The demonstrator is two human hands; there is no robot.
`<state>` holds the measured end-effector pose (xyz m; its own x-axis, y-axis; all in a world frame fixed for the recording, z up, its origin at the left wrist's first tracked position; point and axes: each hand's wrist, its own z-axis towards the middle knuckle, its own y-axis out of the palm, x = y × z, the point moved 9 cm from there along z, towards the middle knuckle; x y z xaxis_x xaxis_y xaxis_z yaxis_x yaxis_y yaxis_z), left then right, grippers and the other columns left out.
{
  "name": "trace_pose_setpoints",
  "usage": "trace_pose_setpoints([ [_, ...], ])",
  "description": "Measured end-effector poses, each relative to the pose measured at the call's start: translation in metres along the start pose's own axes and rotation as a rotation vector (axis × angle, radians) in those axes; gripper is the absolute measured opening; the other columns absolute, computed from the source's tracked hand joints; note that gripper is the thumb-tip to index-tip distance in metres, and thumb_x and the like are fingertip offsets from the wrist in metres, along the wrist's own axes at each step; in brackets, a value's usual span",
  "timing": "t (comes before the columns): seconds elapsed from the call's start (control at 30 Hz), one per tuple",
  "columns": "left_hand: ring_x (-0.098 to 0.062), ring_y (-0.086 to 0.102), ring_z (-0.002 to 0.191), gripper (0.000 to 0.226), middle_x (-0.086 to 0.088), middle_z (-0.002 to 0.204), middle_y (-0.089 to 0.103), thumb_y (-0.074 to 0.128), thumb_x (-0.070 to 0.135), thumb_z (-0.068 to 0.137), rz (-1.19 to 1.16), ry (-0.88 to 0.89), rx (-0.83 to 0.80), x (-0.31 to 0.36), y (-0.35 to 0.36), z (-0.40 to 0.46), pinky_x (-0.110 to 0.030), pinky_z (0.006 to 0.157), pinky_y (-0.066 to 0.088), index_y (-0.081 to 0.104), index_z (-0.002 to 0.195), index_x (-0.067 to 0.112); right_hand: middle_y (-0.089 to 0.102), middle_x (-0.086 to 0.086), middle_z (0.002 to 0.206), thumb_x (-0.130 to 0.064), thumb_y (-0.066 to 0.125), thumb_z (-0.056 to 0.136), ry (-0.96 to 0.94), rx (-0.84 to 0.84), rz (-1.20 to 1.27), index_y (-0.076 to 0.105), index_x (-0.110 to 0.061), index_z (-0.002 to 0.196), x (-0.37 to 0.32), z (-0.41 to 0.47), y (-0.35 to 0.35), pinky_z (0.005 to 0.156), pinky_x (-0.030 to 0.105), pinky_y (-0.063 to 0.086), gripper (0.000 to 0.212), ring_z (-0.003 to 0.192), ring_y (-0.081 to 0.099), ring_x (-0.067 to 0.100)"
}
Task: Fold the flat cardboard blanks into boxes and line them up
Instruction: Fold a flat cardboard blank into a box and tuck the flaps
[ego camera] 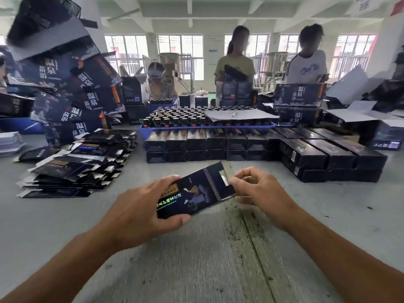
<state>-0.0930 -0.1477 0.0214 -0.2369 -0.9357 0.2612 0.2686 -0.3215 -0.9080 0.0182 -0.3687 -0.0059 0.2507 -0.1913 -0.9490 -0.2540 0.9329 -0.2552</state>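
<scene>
Head view: I've got one blank (196, 191) up off the table (65, 215), held between both hands, just in front of the finished rows. Left hand (142, 206) wraps the near-left end, thumb under, fingers curled over the top edge. Right hand (255, 189) pinches the far-right end by the pale tab; fingers (247, 173) curled, thumb on the edge.

Handling, my read: thin printed card, very light, glossy so a bit slippery, stiff across the panels but creases easily off the score lines. Best grip is along the long edges near the scores, not the small end tabs, those will bend or tear. It looks partly opened; frame is motion-blurred so I can't tell how far.

Flat blank stack (76, 169) sits to the left, loose and fanned, likely to slide if bumped.

Folded boxes (218, 145) are lined up two high straight ahead, with a second block (332, 158) to the right, touching the row.

Containers: blue tray (144, 132) behind the rows is packed with dark capped bottles (181, 117), upright; a grey sheet (238, 114) covers its right part. Big printed cartons (87, 95) are heaped far left, contents not visible.
</scene>
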Motion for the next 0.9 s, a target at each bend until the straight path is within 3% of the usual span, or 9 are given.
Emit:
trace_pose_setpoints([
  [0.1, 0.006, 0.056, 0.09, 0.101, 0.031, 0.118, 0.043, 0.039, 0.095, 0.065, -0.011, 0.042, -0.014, 0.005, 0.001, -0.001, -0.012, 0.072, 0.048, 0.025, 0.149, 0.042, 0.076, 0.007, 0.094, -0.017, 0.07, 0.093, 0.049, -0.086, 0.246, 0.062, -0.011, 0.096, -0.006, -0.004, 0.007, 0.076, 0.036, 0.061, 0.01, 0.083, 0.073, 0.02],
  [0.2, 0.006, 0.056, 0.093, 0.097, 0.035, 0.116, 0.044, 0.044, 0.093, 0.067, -0.056, 0.064, -0.031, 0.01, 0.001, -0.002, -0.017, 0.078, 0.051, 0.025, 0.148, 0.044, 0.076, 0.011, 0.098, -0.01, 0.068, 0.092, 0.078, -0.182, 0.288, 0.067, -0.014, 0.096, -0.01, -0.008, 0.013, 0.077, 0.038, 0.062, 0.005, 0.084, 0.073, 0.023],
  [0.4, 0.012, 0.044, 0.108, 0.092, 0.04, 0.117, 0.04, 0.046, 0.084, 0.072, -0.087, 0.097, -0.027, 0.019, 0.001, -0.005, -0.013, 0.08, 0.04, 0.018, 0.151, 0.047, 0.075, 0.009, 0.112, 0.003, 0.056, 0.096, 0.115, -0.369, 0.265, 0.075, -0.019, 0.112, -0.01, -0.018, 0.026, 0.068, 0.03, 0.06, 0.033, 0.09, 0.073, 0.019],
  [0.57, 0.012, 0.034, 0.114, 0.091, 0.049, 0.125, 0.024, 0.03, 0.092, 0.073, -0.077, 0.102, -0.034, 0.024, 0.0, -0.01, -0.019, 0.095, 0.033, 0.002, 0.151, 0.055, 0.073, 0.013, 0.113, -0.007, 0.064, 0.094, 0.052, -0.313, 0.299, 0.076, -0.023, 0.11, -0.022, -0.018, 0.027, 0.06, 0.024, 0.056, 0.025, 0.08, 0.072, 0.015],
  [0.67, 0.007, 0.024, 0.124, 0.104, 0.038, 0.136, 0.02, 0.026, 0.101, 0.064, 0.011, 0.093, -0.006, 0.028, -0.001, -0.009, -0.023, 0.112, 0.021, -0.006, 0.151, 0.053, 0.076, 0.01, 0.107, -0.005, 0.064, 0.094, -0.018, -0.27, 0.22, 0.074, -0.021, 0.109, -0.027, -0.022, 0.029, 0.07, 0.027, 0.059, 0.024, 0.09, 0.074, 0.024],
  [0.77, 0.009, 0.014, 0.13, 0.111, 0.028, 0.146, 0.019, 0.032, 0.1, 0.064, 0.086, 0.125, 0.041, 0.037, -0.001, -0.009, -0.019, 0.113, 0.005, -0.006, 0.153, 0.045, 0.077, 0.005, 0.102, -0.002, 0.059, 0.097, -0.055, -0.232, 0.156, 0.072, -0.021, 0.112, -0.031, -0.029, 0.039, 0.076, 0.033, 0.061, 0.027, 0.093, 0.075, 0.024],
  [0.9, 0.012, 0.009, 0.132, 0.114, 0.024, 0.155, 0.019, 0.035, 0.101, 0.063, 0.104, 0.159, 0.05, 0.044, 0.005, -0.009, -0.013, 0.112, 0.0, -0.011, 0.151, 0.045, 0.078, 0.004, 0.099, -0.001, 0.058, 0.098, -0.065, -0.174, 0.132, 0.071, -0.022, 0.112, -0.033, -0.034, 0.046, 0.081, 0.045, 0.062, 0.028, 0.091, 0.075, 0.024],
])
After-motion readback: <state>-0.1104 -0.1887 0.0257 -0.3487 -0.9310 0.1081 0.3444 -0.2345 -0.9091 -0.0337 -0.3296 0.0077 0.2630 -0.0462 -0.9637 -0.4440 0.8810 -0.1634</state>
